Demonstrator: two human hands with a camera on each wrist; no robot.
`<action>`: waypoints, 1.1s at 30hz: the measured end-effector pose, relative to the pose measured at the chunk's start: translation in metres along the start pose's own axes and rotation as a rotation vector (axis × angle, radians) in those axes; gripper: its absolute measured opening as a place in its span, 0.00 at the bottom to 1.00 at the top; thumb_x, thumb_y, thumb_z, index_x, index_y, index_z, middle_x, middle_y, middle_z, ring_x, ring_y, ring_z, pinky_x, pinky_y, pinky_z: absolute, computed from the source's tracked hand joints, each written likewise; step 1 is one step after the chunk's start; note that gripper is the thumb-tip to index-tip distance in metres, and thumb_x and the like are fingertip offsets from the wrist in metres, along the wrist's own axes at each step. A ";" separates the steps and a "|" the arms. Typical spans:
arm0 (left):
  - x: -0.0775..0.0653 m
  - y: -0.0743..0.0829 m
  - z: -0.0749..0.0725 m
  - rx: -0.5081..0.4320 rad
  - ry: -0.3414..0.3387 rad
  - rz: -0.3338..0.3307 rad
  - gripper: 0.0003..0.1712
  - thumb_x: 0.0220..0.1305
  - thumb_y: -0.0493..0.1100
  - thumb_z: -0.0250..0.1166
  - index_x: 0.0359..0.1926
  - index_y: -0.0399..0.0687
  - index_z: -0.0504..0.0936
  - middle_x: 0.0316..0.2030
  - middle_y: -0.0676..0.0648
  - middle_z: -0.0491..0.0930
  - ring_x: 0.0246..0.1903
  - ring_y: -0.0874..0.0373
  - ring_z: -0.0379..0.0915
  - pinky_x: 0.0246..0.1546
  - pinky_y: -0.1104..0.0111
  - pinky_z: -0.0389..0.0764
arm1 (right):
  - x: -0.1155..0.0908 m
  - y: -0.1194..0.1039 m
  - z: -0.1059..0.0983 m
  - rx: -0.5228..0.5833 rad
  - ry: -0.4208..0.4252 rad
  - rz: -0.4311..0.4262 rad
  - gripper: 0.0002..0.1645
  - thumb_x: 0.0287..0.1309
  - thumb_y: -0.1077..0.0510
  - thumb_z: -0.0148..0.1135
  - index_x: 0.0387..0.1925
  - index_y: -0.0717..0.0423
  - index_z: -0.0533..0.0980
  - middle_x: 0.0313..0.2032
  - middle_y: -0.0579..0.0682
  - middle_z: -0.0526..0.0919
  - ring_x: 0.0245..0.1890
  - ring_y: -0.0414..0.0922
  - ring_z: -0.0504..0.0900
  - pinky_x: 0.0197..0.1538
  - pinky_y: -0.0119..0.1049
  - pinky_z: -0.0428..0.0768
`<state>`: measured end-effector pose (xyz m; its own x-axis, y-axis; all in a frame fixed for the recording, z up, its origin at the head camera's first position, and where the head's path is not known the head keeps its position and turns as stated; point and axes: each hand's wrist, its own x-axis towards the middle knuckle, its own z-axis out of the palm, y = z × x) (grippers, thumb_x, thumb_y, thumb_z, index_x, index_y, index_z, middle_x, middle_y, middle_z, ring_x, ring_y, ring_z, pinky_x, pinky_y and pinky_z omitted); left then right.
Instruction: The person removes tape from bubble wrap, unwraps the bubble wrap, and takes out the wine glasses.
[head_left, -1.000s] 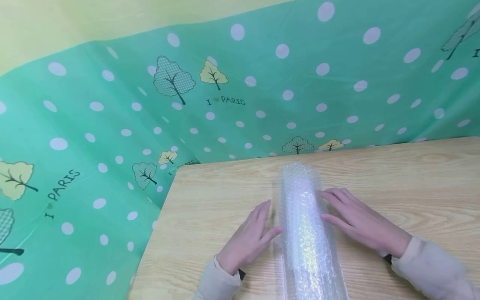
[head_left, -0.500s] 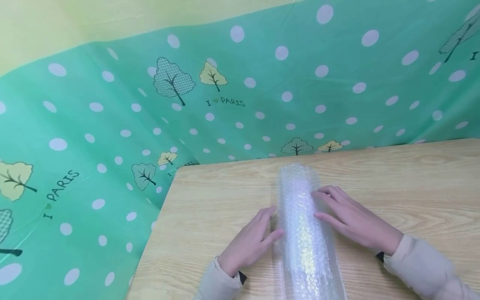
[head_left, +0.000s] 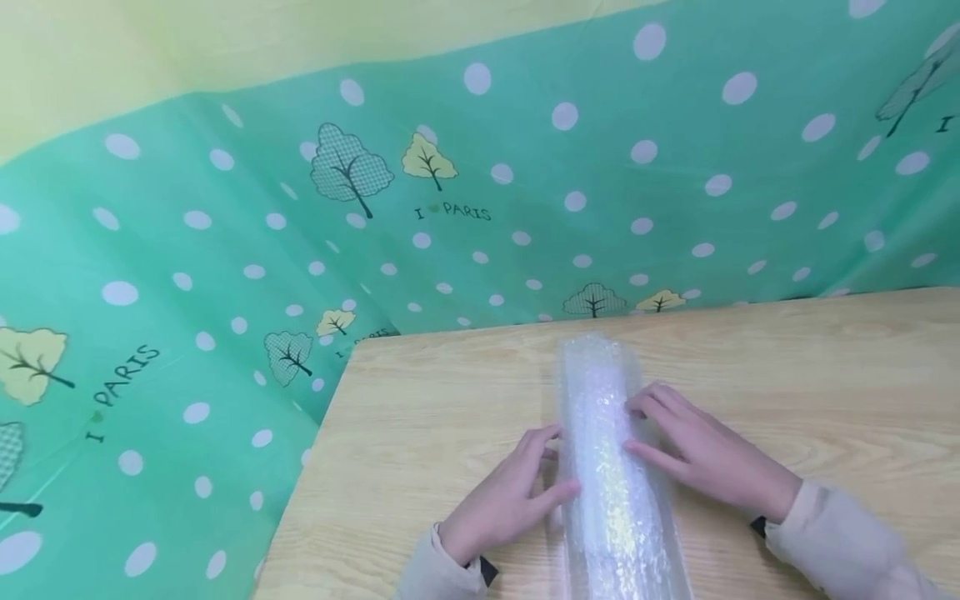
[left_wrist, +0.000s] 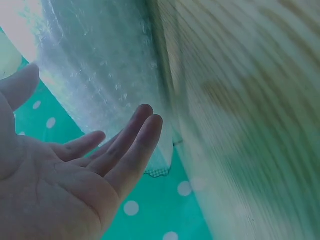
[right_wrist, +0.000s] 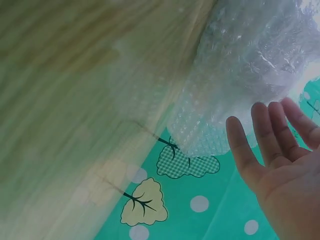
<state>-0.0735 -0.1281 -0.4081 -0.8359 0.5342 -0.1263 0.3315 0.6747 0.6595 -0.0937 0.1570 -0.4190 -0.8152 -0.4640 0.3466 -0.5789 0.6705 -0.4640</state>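
A long flattened roll of clear bubble wrap [head_left: 611,500] lies lengthwise on the wooden table [head_left: 435,375], its near end cut off by the bottom of the head view. To its left is my left hand [head_left: 510,496], fingertips right at the roll's side and thumb overlapping its edge. My right hand [head_left: 705,446] is at the opposite side, its fingers and thumb reaching the right edge. The left wrist view has relaxed, spread left fingers [left_wrist: 132,145] beside the bubble wrap [left_wrist: 95,60]. Similarly, the right fingers [right_wrist: 267,135] extend loosely alongside the wrap in the right wrist view.
Behind the table and along its left side hangs a green cloth [head_left: 450,167] with white dots, printed trees and lettering. Above it is a pale yellow band [head_left: 225,37]. The table's far edge runs just beyond the roll's far end.
My left hand has moved slightly right, so its thumb now overlaps the roll's edge. My right hand has shifted a little left, closer over the roll. The head view has tilted slightly.
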 end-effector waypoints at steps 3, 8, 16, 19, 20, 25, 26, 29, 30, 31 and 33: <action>0.000 0.000 0.000 -0.004 0.001 0.011 0.45 0.69 0.73 0.47 0.77 0.59 0.50 0.70 0.54 0.63 0.65 0.59 0.67 0.66 0.58 0.73 | 0.001 -0.001 0.002 0.007 0.014 -0.005 0.17 0.64 0.46 0.64 0.50 0.46 0.74 0.45 0.37 0.75 0.47 0.35 0.76 0.51 0.40 0.83; 0.001 0.001 0.001 -0.001 0.000 0.021 0.44 0.69 0.72 0.48 0.77 0.57 0.50 0.71 0.53 0.62 0.65 0.60 0.68 0.65 0.59 0.74 | 0.001 -0.002 0.003 0.019 0.020 -0.008 0.12 0.63 0.48 0.66 0.44 0.43 0.74 0.40 0.34 0.74 0.42 0.31 0.74 0.47 0.35 0.83; 0.001 -0.001 0.004 -0.041 -0.010 0.009 0.43 0.69 0.71 0.49 0.77 0.58 0.51 0.69 0.53 0.63 0.62 0.60 0.70 0.62 0.62 0.76 | 0.001 -0.004 0.004 0.039 0.026 -0.004 0.11 0.61 0.52 0.68 0.40 0.44 0.73 0.36 0.34 0.73 0.37 0.31 0.73 0.43 0.30 0.81; 0.001 -0.002 0.005 -0.090 -0.019 -0.001 0.43 0.69 0.70 0.51 0.77 0.59 0.51 0.67 0.53 0.65 0.57 0.61 0.74 0.58 0.67 0.79 | 0.001 -0.006 0.005 0.059 0.026 -0.005 0.11 0.62 0.52 0.67 0.40 0.45 0.72 0.35 0.34 0.72 0.36 0.31 0.71 0.40 0.29 0.80; 0.001 -0.002 0.005 -0.108 -0.023 -0.006 0.43 0.69 0.69 0.52 0.76 0.59 0.51 0.66 0.52 0.66 0.56 0.62 0.75 0.56 0.68 0.79 | 0.001 -0.006 0.006 0.065 0.025 -0.006 0.10 0.62 0.53 0.67 0.40 0.45 0.72 0.34 0.34 0.71 0.35 0.31 0.70 0.39 0.29 0.80; -0.001 -0.002 0.005 -0.145 -0.028 -0.029 0.44 0.67 0.70 0.53 0.76 0.61 0.52 0.64 0.52 0.69 0.52 0.64 0.76 0.54 0.70 0.80 | -0.001 -0.007 0.008 0.075 0.018 0.002 0.10 0.63 0.53 0.66 0.40 0.44 0.71 0.34 0.33 0.70 0.34 0.30 0.69 0.39 0.28 0.80; -0.001 -0.002 0.005 -0.146 -0.027 -0.031 0.44 0.67 0.70 0.54 0.76 0.61 0.52 0.63 0.52 0.69 0.52 0.65 0.76 0.55 0.70 0.80 | -0.001 -0.006 0.008 0.072 0.018 0.005 0.10 0.63 0.53 0.66 0.40 0.44 0.71 0.34 0.33 0.70 0.35 0.29 0.70 0.40 0.28 0.80; 0.000 -0.001 0.004 -0.154 -0.023 -0.038 0.44 0.66 0.71 0.54 0.76 0.62 0.52 0.63 0.52 0.70 0.51 0.64 0.77 0.54 0.69 0.80 | -0.001 -0.006 0.008 0.069 0.011 0.020 0.11 0.64 0.52 0.66 0.41 0.44 0.70 0.34 0.33 0.70 0.35 0.29 0.70 0.40 0.28 0.81; 0.000 -0.001 0.004 -0.157 -0.022 -0.041 0.44 0.66 0.71 0.54 0.76 0.62 0.52 0.63 0.52 0.69 0.52 0.64 0.76 0.54 0.69 0.80 | -0.001 -0.006 0.008 0.071 0.011 0.022 0.11 0.64 0.52 0.65 0.41 0.44 0.70 0.34 0.33 0.69 0.34 0.30 0.70 0.40 0.28 0.80; 0.000 -0.001 0.004 -0.161 -0.020 -0.043 0.44 0.66 0.71 0.55 0.76 0.63 0.53 0.63 0.52 0.69 0.52 0.64 0.76 0.54 0.69 0.80 | 0.000 -0.006 0.008 0.073 0.010 0.023 0.10 0.64 0.52 0.65 0.41 0.44 0.70 0.34 0.33 0.69 0.34 0.30 0.70 0.39 0.28 0.80; 0.000 -0.001 0.004 -0.168 -0.016 -0.046 0.44 0.66 0.70 0.55 0.75 0.63 0.53 0.64 0.53 0.69 0.52 0.64 0.76 0.54 0.69 0.80 | 0.000 -0.007 0.008 0.079 0.011 0.021 0.10 0.65 0.52 0.64 0.41 0.44 0.70 0.33 0.33 0.69 0.33 0.30 0.69 0.37 0.27 0.78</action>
<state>-0.0724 -0.1263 -0.4113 -0.8409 0.5136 -0.1705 0.2138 0.6048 0.7672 -0.0899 0.1480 -0.4220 -0.8271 -0.4439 0.3448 -0.5617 0.6319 -0.5340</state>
